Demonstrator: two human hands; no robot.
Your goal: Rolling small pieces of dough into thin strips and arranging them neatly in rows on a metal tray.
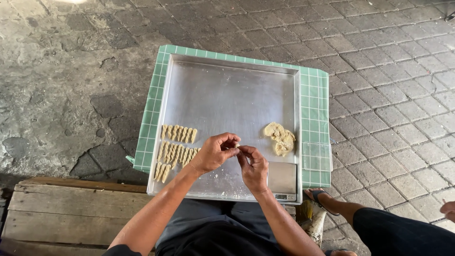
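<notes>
Left hand [215, 152] and right hand [253, 166], each grip pinching one small dough piece [238, 145] between fingertips over the metal tray [227, 90], twisted dough sticks [176, 147] just left, dough lump [280, 138] just right.

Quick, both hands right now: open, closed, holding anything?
Left hand: closed, fingertips pinching a small pale dough piece.
Right hand: closed, fingertips pinching the same dough piece above the square metal tray.
</notes>
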